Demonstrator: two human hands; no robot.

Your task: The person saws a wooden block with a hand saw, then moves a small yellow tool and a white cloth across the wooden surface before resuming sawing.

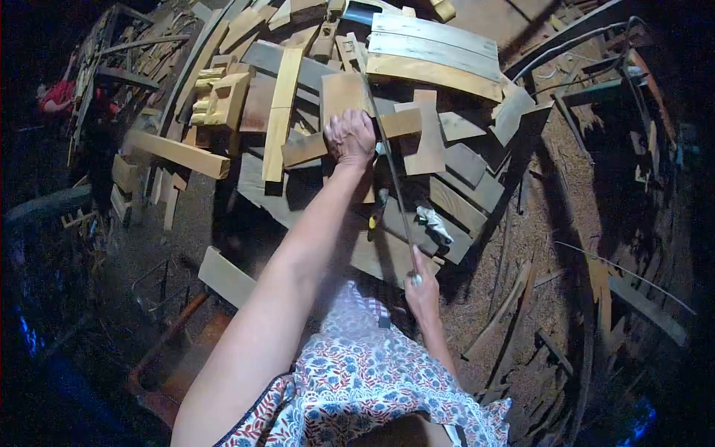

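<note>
My left hand (350, 135) is closed on a narrow wooden board (304, 151) that lies across other pieces of wood. My right hand (423, 290), nearer my body, grips the near end of a long, thin saw (394, 179). Seen almost edge-on, the saw runs away from me and crosses the board just right of my left hand. Its teeth cannot be made out. Beneath the board is a wider light plank (344, 89). A small yellow-tipped object (372, 222) and a crumpled white piece (434, 223) lie near the saw.
A pale slatted panel (436, 56) stands at the back. Left are a long yellowish strip (283, 112), a carved wooden block (223, 97) and a jutting beam (182, 154). Offcuts and long strips (514, 320) litter the sawdust-covered ground on the right. A rusty metal frame (160, 357) sits lower left.
</note>
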